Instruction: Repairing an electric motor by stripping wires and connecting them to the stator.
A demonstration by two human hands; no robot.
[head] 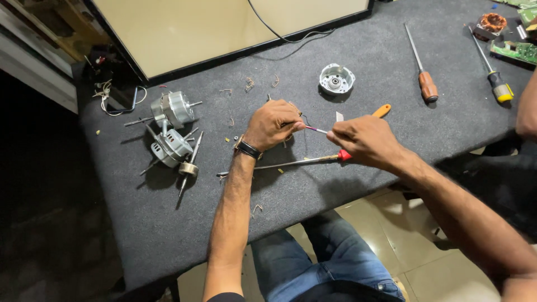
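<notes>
Grey felt-like cloth covers the counter (391, 67), with both bare hands working over its middle. Left hand (272, 124), with a dark wristband, is curled shut, fingertips pinching one end of a thin pinkish-white wire (316, 130); a small tangle of copper-coloured wire sits under that fist, hard to make out. Right hand (364, 140) is closed too, fingertips clamped on the other end of the same wire, so the wire spans the short gap between the two hands, just above the counter. A small pale blade-like tip (339, 116) sticks up by the right hand's knuckles; cannot tell what it belongs to.

Long screwdriver with a red handle (291, 163) lies on the counter under the hands, its handle partly hidden by the right hand. An orange handle (382, 110) pokes out behind the right hand.

Left of the hands: two silver motor bodies (170, 126) with shafts, plus a loose rotor shaft (189, 168) just beside them. Behind the hands: a round grey motor end cap (336, 79), well apart. Far right: a brown-handled screwdriver (422, 66), a yellow-and-black-handled screwdriver (492, 72), a copper-wound coil (492, 23) and a green circuit board (514, 51). Scraps of copper wire are scattered on the cloth. Cream panel (212, 28) stands at the back edge. Another person's arm (527, 112) shows at the right edge.
</notes>
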